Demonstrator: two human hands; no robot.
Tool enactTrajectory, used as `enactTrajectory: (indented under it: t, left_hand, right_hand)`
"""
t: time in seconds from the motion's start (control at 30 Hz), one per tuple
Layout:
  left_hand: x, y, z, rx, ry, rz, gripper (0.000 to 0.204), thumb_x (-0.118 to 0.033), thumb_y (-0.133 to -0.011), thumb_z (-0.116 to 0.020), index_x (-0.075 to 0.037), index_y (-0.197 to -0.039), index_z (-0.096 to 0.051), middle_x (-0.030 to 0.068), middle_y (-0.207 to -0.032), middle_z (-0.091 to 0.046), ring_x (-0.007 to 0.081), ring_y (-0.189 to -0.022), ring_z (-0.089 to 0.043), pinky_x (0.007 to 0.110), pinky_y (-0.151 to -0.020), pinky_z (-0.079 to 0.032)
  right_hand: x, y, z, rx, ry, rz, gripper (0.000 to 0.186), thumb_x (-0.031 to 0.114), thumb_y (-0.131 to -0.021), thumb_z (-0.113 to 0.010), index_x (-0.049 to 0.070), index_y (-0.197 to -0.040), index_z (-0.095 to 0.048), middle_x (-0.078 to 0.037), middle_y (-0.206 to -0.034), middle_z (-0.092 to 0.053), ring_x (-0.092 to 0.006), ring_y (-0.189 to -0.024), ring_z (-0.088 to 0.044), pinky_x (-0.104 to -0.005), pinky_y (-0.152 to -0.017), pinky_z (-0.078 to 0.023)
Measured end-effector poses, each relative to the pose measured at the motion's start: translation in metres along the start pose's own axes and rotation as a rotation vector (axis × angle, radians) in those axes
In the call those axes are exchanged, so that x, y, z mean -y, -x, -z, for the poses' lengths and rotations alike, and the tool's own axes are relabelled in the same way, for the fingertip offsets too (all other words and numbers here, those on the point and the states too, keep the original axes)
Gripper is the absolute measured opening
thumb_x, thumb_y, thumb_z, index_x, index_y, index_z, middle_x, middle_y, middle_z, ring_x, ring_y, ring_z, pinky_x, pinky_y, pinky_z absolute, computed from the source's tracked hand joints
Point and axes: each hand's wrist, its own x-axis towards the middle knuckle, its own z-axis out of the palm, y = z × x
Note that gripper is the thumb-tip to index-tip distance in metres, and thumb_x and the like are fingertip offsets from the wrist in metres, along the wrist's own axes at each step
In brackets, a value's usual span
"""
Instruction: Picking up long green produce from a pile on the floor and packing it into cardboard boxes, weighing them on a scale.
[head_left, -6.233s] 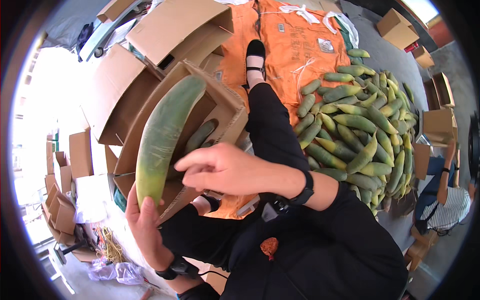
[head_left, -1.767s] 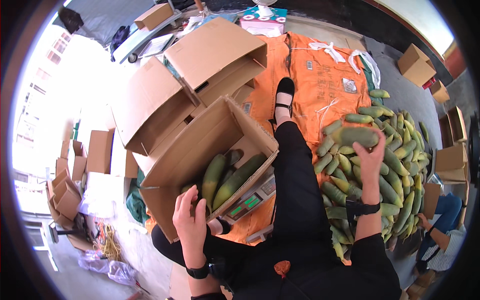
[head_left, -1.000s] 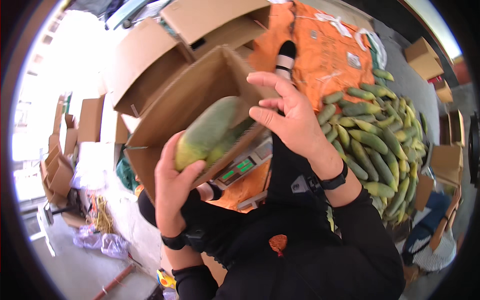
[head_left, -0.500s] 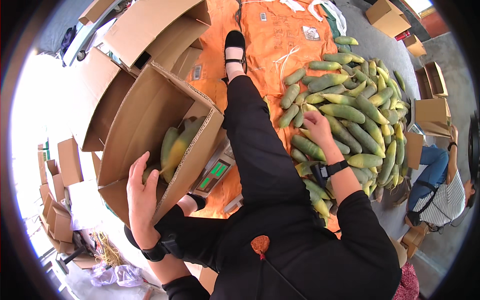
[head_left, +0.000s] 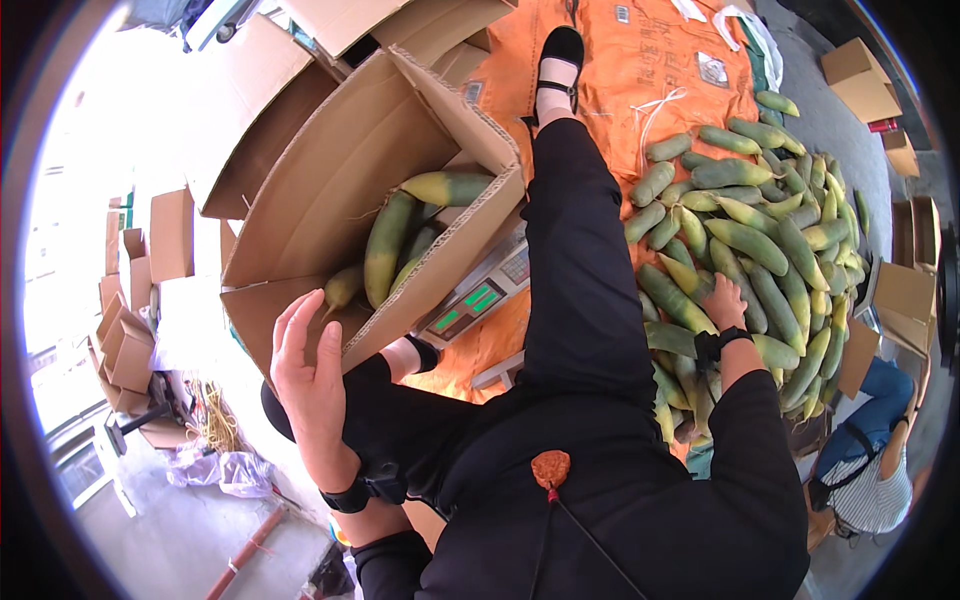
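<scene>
Inside the cardboard box on my left lie several green radishes, with pale yellowish ends. The box sits on a scale with a lit green display. My left hand is open beside the box's near edge, fingers raised and nothing held. On my right, a large pile of green radishes is heaped on an orange sheet. My right hand rests on the pile, its fingers a little apart and touching a radish; their undersides are hidden.
My outstretched leg lies between box and pile. More cardboard boxes stand at the far left and the right. Another person works at the right edge. Twine and plastic bags lie at the lower left.
My right hand has come down from above the pile onto the radishes. The whole view has shifted, and more of the radishes in the box show. My left hand stays open by the box edge.
</scene>
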Motion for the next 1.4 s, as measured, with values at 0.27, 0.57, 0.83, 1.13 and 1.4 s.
enactTrajectory:
  t: [0.27, 0.57, 0.83, 1.13, 1.4]
  left_hand:
    - [-0.001, 0.000, -0.002, -0.045, 0.002, 0.022, 0.028, -0.003, -0.089, -0.060, -0.001, -0.117, -0.064, 0.0109, -0.117, -0.062, 0.0224, -0.111, -0.057, 0.032, -0.099, -0.042]
    - [0.002, -0.001, -0.006, -0.068, 0.041, -0.038, 0.027, -0.002, -0.086, -0.064, 0.000, -0.112, -0.065, 0.0115, -0.113, -0.064, 0.0240, -0.107, -0.061, 0.032, -0.093, -0.046]
    - [0.004, -0.004, -0.003, -0.053, 0.171, -0.068, 0.026, -0.001, -0.085, -0.063, 0.000, -0.112, -0.065, 0.0116, -0.114, -0.064, 0.0242, -0.107, -0.061, 0.032, -0.094, -0.046]
    - [-0.016, -0.014, 0.008, -0.110, 0.148, -0.187, 0.034, -0.001, -0.084, -0.065, -0.002, -0.118, -0.063, 0.0123, -0.118, -0.062, 0.0256, -0.109, -0.060, 0.033, -0.095, -0.045]
    - [-0.030, -0.016, 0.024, -0.416, -0.188, -0.429, 0.069, -0.023, -0.074, -0.080, -0.008, -0.135, -0.052, 0.0108, -0.135, -0.052, 0.0302, -0.133, -0.040, 0.047, -0.110, -0.031]
  right_hand:
    - [-0.006, -0.008, -0.030, 0.054, 0.167, -0.046, 0.069, 0.024, -0.069, -0.081, 0.016, -0.130, -0.050, -0.007, -0.129, -0.051, -0.0314, -0.127, -0.044, -0.0570, -0.095, -0.043]
    - [0.011, 0.014, -0.017, 0.043, 0.055, -0.062, 0.070, 0.025, -0.068, -0.083, 0.016, -0.128, -0.050, -0.006, -0.127, -0.052, -0.0318, -0.125, -0.047, -0.0550, -0.094, -0.045]
    - [0.042, 0.023, 0.046, -0.254, -0.188, 0.142, 0.070, 0.018, -0.064, -0.083, 0.018, -0.126, -0.051, -0.006, -0.126, -0.053, -0.0332, -0.121, -0.048, -0.0548, -0.091, -0.045]
    - [0.185, 0.124, 0.266, -0.806, -0.401, 0.899, 0.055, 0.009, -0.068, -0.076, 0.013, -0.119, -0.058, -0.007, -0.115, -0.059, -0.0319, -0.112, -0.052, -0.0450, -0.095, -0.038]
    - [0.306, 0.212, 0.300, -1.109, -0.272, 1.471, 0.037, 0.014, -0.076, -0.068, 0.015, -0.112, -0.063, 0.001, -0.106, -0.062, -0.0202, -0.104, -0.057, -0.0431, -0.091, -0.039]
